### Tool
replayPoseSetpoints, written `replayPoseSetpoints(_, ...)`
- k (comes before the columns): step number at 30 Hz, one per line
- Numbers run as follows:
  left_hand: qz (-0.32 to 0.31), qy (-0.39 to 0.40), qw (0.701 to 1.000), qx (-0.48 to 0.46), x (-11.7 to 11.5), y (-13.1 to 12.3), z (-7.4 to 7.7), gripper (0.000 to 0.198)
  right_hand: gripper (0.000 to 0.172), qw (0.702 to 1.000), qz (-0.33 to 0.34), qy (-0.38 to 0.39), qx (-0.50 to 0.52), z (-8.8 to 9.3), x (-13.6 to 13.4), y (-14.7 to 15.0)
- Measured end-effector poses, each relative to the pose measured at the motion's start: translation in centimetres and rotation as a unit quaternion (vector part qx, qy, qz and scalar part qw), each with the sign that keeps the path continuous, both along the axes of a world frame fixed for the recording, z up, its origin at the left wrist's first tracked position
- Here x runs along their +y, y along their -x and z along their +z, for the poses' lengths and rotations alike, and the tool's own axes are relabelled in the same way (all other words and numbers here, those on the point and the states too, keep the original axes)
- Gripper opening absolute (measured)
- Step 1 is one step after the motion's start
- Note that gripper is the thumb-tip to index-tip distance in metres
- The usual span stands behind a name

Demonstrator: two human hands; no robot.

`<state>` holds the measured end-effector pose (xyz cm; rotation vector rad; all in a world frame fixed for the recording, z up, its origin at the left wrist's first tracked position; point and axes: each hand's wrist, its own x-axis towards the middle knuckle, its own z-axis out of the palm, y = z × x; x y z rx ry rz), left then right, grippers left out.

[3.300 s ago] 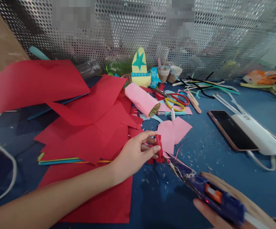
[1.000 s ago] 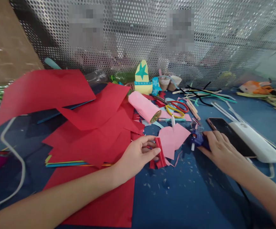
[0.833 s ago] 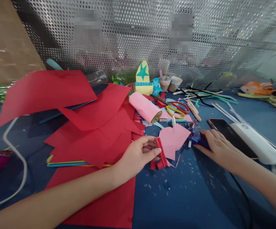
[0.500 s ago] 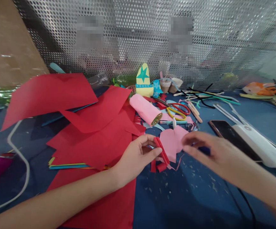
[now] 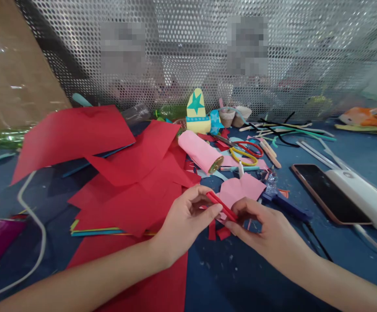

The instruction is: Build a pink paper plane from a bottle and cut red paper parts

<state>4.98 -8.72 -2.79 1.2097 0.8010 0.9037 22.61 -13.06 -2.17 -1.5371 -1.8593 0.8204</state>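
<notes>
A narrow folded strip of red paper is held between my two hands. My left hand pinches its upper left end between thumb and fingers. At the lower right end, the thumb and fingertips of my right hand are closed on it too. Pink paper pieces lie just beyond the strip, and small red scraps lie beneath it. Behind my hands rests a tube wrapped in pink paper. A blue glue gun lies to the right of my right hand.
Red paper sheets pile up on the left. Scissors with red and yellow handles lie behind the pink pieces. A phone and a white power bank sit at right. A perforated metal panel stands at the back.
My right hand has moved left and closed on the lower end of the red strip. The glue gun, mostly covered by that hand before, now shows. The strip tilts more toward level.
</notes>
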Motion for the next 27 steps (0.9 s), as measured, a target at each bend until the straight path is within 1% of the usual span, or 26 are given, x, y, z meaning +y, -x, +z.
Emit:
replayPoseSetpoints(2,0.005,0.007,1.000,-0.005,0.0,-0.1,-0.1,0.013,0.008,1.000,0.001,-0.018,-0.001,-0.1,0.0,-0.1)
replayPoseSetpoints(5,0.013,0.015,1.000,0.000,0.0,-0.1,0.1,0.015,0.010,1.000,0.005,-0.026,-0.001,0.0,-0.1,-0.3)
replayPoseSetpoints(12,0.014,0.013,1.000,0.003,-0.1,-0.2,0.9,0.012,0.011,0.999,-0.005,-0.045,-0.007,0.0,-0.1,-0.9)
replayPoseSetpoints(20,0.038,-0.024,0.998,0.043,0.1,0.0,1.0,0.013,0.010,0.999,0.008,-0.037,-0.010,0.6,0.3,-1.4)
replayPoseSetpoints(24,0.038,-0.053,0.996,0.062,0.3,0.2,0.7,0.012,0.009,0.999,0.025,-0.033,-0.010,0.7,0.5,-1.7)
replayPoseSetpoints(27,0.034,-0.071,0.995,0.068,0.3,0.3,0.4,0.012,0.006,0.999,0.022,-0.034,-0.012,0.4,0.6,-1.8)
